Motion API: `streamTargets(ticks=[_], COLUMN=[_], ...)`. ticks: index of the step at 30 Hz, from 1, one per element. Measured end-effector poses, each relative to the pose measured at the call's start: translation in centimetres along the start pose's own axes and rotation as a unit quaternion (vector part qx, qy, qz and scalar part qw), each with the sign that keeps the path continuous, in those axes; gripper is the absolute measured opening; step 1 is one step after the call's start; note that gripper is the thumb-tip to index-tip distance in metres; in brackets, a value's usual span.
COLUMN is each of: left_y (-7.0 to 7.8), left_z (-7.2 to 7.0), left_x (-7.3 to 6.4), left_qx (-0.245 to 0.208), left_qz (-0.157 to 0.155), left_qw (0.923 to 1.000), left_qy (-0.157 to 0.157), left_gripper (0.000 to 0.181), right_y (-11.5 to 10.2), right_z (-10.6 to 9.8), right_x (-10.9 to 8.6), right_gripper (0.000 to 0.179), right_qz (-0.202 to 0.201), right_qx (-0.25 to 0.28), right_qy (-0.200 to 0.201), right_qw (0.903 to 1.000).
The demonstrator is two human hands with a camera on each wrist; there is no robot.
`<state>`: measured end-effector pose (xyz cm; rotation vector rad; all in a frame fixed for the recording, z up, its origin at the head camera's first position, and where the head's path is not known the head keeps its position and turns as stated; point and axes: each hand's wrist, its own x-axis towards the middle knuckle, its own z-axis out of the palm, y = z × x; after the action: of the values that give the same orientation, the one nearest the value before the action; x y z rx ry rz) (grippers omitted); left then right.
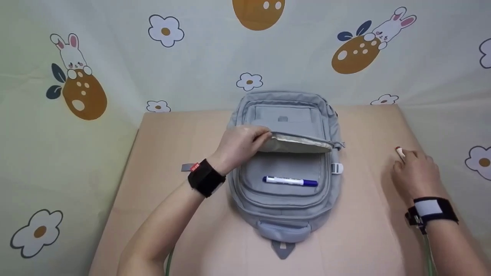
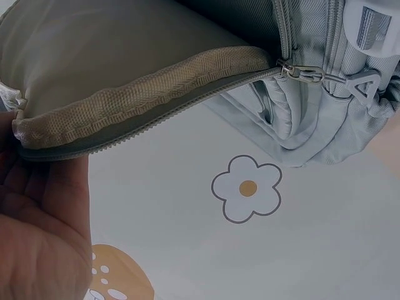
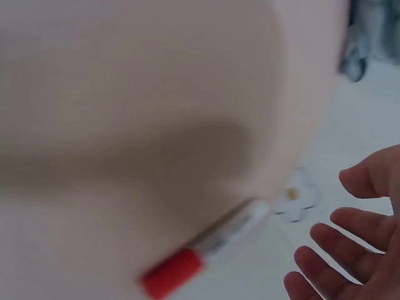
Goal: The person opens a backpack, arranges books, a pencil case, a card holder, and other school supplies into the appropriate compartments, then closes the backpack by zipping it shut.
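A grey backpack (image 1: 284, 214) lies on the table, its front pocket unzipped. My left hand (image 1: 243, 143) pinches the edge of the pocket flap (image 1: 299, 143) and lifts it, baring the lining; the flap's zipper edge (image 2: 150, 122) runs from my fingers to the zipper pull (image 2: 303, 73). Inside the pocket lies a blue-capped marker (image 1: 290, 181) with a white barrel. At the table's right side, my right hand (image 1: 418, 174) is over a red-capped marker (image 3: 206, 247). Its fingers (image 3: 350, 250) are loosely spread, with a gap to the marker in the right wrist view.
The table (image 1: 172, 214) has a tan surface, with its right edge close by my right hand. A pale cloth (image 1: 199, 57) printed with flowers and rabbits hangs behind and around it. A white side buckle (image 1: 337, 168) and a carry handle (image 1: 284, 231) stick out from the backpack.
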<state>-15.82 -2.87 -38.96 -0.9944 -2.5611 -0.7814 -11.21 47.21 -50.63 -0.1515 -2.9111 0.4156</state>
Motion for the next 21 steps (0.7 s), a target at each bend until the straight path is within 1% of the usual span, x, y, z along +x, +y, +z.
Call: streamTargets(ticks=[3,5,7,11,13,15,17,18,19,21], left_y=[0.1,0.2,0.2,0.1,0.0,0.0,0.0,0.0,0.0,0.0], left_z=[0.0,0.0,-0.1,-0.1,-0.1,-0.1,0.0,0.0,0.0,0.0], left_x=[0.1,0.1,0.0,0.0,0.0,0.0,0.0,0.1,0.1,0.0], left_qx=[-0.002,-0.002,-0.001,0.003,0.005,0.006,0.003,0.002,-0.001,-0.006], left_qz=[-0.002,-0.002,-0.003,-0.005,-0.006,-0.005,-0.005,-0.006,-0.007,-0.007], left_qw=[1.0000,1.0000,1.0000,1.0000,1.0000,1.0000,1.0000,1.0000,0.9999,0.9999], left_qy=[-0.004,-0.007,-0.009,-0.005,-0.002,-0.003,-0.006,-0.008,-0.009,-0.008], left_gripper=[0.023,0.023,0.023,0.023,0.023,0.023,0.023,0.024,0.024,0.023], right_y=[2.1,2.9,3.3,3.3,2.9,2.3,1.0,0.2,-0.8,-3.0], right_z=[0.7,1.0,1.1,1.2,1.1,0.8,0.4,0.0,-0.4,-1.3], right_x=[-0.3,-0.5,-0.5,-0.2,-0.1,-0.2,-0.6,-0.8,-1.0,-1.5], right_gripper=[0.035,0.029,0.026,0.025,0.025,0.027,0.029,0.030,0.031,0.032], right_qz=[0.025,0.029,0.036,0.051,0.061,0.059,0.050,0.039,0.019,-0.048], right_qx=[-0.009,-0.008,0.000,0.019,0.022,0.024,0.028,0.030,0.032,0.029], right_qy=[-0.025,-0.028,-0.035,-0.055,-0.069,-0.074,-0.068,-0.058,-0.046,-0.011], right_qw=[0.9993,0.9992,0.9987,0.9970,0.9955,0.9952,0.9960,0.9971,0.9982,0.9984])
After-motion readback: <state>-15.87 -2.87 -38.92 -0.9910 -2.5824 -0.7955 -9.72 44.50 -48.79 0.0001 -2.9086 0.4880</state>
